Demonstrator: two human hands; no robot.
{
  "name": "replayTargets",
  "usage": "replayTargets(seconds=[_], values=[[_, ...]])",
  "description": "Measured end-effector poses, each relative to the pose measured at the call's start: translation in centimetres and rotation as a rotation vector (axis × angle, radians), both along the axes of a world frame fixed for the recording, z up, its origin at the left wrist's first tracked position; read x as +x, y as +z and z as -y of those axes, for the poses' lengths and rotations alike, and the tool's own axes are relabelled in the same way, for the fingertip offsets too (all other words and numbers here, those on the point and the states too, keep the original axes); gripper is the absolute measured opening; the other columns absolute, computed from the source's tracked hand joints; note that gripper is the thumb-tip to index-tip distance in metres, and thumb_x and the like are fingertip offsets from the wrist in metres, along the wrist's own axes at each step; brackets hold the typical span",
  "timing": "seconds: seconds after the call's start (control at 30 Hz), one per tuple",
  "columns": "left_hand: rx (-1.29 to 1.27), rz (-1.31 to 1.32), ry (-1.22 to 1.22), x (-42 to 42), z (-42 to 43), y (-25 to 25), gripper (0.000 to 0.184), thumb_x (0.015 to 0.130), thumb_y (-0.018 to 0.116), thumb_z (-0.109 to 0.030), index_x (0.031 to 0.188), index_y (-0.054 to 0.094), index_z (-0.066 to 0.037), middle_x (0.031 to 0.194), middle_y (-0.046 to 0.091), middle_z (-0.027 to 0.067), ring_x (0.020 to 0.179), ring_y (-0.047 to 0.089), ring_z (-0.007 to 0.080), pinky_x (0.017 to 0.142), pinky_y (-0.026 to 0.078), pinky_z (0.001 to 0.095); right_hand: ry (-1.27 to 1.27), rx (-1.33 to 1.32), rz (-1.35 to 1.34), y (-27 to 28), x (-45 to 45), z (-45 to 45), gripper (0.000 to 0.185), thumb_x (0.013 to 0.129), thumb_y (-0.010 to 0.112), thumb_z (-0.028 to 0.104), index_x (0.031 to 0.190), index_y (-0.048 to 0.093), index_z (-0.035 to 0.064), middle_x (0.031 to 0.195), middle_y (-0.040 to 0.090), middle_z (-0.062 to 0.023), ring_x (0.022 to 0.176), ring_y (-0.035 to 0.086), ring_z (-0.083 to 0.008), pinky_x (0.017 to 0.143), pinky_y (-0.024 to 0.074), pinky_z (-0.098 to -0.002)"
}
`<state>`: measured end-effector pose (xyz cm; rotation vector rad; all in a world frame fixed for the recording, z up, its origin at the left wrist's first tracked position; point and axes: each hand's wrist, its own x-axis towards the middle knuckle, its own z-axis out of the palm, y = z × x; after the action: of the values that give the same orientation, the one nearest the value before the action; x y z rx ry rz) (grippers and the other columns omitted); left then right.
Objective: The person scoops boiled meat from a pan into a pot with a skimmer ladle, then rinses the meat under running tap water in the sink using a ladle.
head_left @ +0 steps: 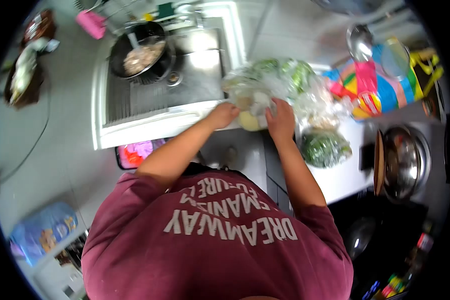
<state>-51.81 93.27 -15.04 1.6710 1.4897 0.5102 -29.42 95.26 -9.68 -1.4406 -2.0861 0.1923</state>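
Both of my hands are at a clear plastic bag (259,104) with pale, roundish items inside, at the counter's edge right of the sink. My left hand (224,115) is closed on the bag's left side. On its right side, my right hand (282,119) grips the plastic with bent fingers. A pale yellow item (248,121) shows in the lower part of the bag, between my hands. Just behind, more clear bags hold green vegetables (298,75). A wrapped bundle of leafy greens (326,148) lies to the right of my right hand.
A dark pan (157,46) with chopped pale food rests over the steel sink (197,80) on the left. A colourful bag (380,90) and a steel ladle (360,42) are at the back right. Metal lids (402,162) stand at the right, near a black stove (385,220).
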Motion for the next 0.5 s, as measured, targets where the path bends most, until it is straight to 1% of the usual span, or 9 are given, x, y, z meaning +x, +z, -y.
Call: replayTargets(seconds=[0.03, 0.1, 0.17, 0.2, 0.23, 0.3, 0.37, 0.43, 0.5], values=[[0.008, -0.087, -0.016, -0.1, -0.1, 0.0, 0.039, 0.09, 0.049, -0.035, 0.089, 0.066, 0.0, 0.093, 0.062, 0.0237, 0.091, 0.058, 0.0405, 0.08, 0.046, 0.0471, 0.022, 0.031, -0.01, 1.0, -0.8, 0.0, 0.026, 0.079, 0.066, 0.021, 0.101, 0.062, 0.0071, 0.101, 0.062, -0.0125, 0.094, 0.058, -0.0309, 0.081, 0.0455, -0.0413], [0.066, -0.219, 0.06, -0.2, 0.8, 3.9, 0.039, 0.09, 0.052, -0.038, 0.097, 0.066, -0.002, 0.1, 0.063, 0.0206, 0.101, 0.056, 0.0378, 0.086, 0.045, 0.0437, 0.115, 0.0, -0.105, 1.8, -2.6, -0.8, 0.017, 0.081, 0.066, 0.024, 0.083, 0.064, 0.0068, 0.083, 0.064, -0.0118, 0.077, 0.06, -0.0312, 0.068, 0.0464, -0.0405], [0.196, -0.092, 0.221, -1.3, 2.0, 6.0, 0.039, 0.089, 0.057, -0.038, 0.104, 0.065, -0.003, 0.106, 0.06, 0.0227, 0.104, 0.056, 0.0379, 0.09, 0.044, 0.0415, 0.165, -0.2, -0.119, 3.9, -5.6, -1.8, 0.023, 0.083, 0.065, 0.026, 0.073, 0.062, 0.0057, 0.071, 0.061, -0.0133, 0.066, 0.058, -0.0334, 0.059, 0.0441, -0.0409], [0.256, -0.02, 0.235, -2.7, 2.5, 7.5, 0.035, 0.09, 0.058, -0.035, 0.102, 0.064, -0.003, 0.103, 0.061, 0.0209, 0.1, 0.057, 0.0357, 0.088, 0.044, 0.0405, 0.183, -0.3, -0.12, 4.8, -7.1, -2.0, 0.028, 0.084, 0.065, 0.027, 0.067, 0.06, 0.0051, 0.065, 0.059, -0.014, 0.06, 0.056, -0.0344, 0.055, 0.043, -0.0411], [0.318, 0.019, 0.271, -4.4, 3.0, 9.0, 0.03, 0.091, 0.058, -0.032, 0.09, 0.066, -0.003, 0.094, 0.061, 0.0171, 0.09, 0.058, 0.0313, 0.081, 0.046, 0.038, 0.234, -0.261, -0.154, 5.2, -8.8, -2.4, 0.031, 0.084, 0.065, 0.028, 0.065, 0.059, 0.0045, 0.063, 0.057, -0.0151, 0.058, 0.055, -0.0356, 0.053, 0.042, -0.0417], [0.254, 0.008, 0.436, -8.9, 4.9, 12.2, 0.032, 0.092, 0.058, -0.03, 0.077, 0.065, -0.002, 0.083, 0.06, 0.0132, 0.082, 0.057, 0.0264, 0.075, 0.046, 0.035, 0.333, -0.186, -0.224, 5.5, -12.6, -4.1, 0.036, 0.085, 0.064, 0.03, 0.062, 0.057, 0.0031, 0.058, 0.054, -0.0174, 0.054, 0.052, -0.0378, 0.05, 0.0401, -0.0428], [0.407, -0.015, 0.671, -14.3, 7.1, 13.3, 0.037, 0.093, 0.056, -0.028, 0.068, 0.062, -0.002, 0.077, 0.058, 0.0106, 0.078, 0.057, 0.0236, 0.073, 0.046, 0.0334, 0.413, -0.159, -0.261, 5.3, -16.2, -5.7, 0.035, 0.085, 0.065, 0.028, 0.064, 0.056, 0.0023, 0.06, 0.054, -0.0182, 0.055, 0.052, -0.0376, 0.051, 0.0397, -0.0433], [0.575, -0.186, 0.782, -21.0, 9.4, 13.3, 0.03, 0.092, 0.056, -0.024, 0.07, 0.065, -0.005, 0.078, 0.061, 0.0149, 0.087, 0.059, 0.0298, 0.076, 0.046, 0.0375, 0.456, -0.214, -0.325, 5.3, -20.0, -7.2, 0.034, 0.085, 0.065, 0.026, 0.063, 0.056, 0.0018, 0.059, 0.053, -0.0188, 0.055, 0.051, -0.0381, 0.051, 0.0393, -0.0431], [0.54, -0.306, 0.933, -26.6, 11.8, 13.7, 0.025, 0.092, 0.053, -0.017, 0.072, 0.064, -0.005, 0.081, 0.061, 0.0136, 0.091, 0.058, 0.0281, 0.078, 0.047, 0.0377, 0.492, -0.249, -0.335, 5.0, -23.2, -9.0, 0.013, 0.084, 0.064, 0.016, 0.081, 0.061, 0.0037, 0.057, 0.052, -0.0156, 0.051, 0.053, -0.031, 0.05, 0.0395, -0.0413]])
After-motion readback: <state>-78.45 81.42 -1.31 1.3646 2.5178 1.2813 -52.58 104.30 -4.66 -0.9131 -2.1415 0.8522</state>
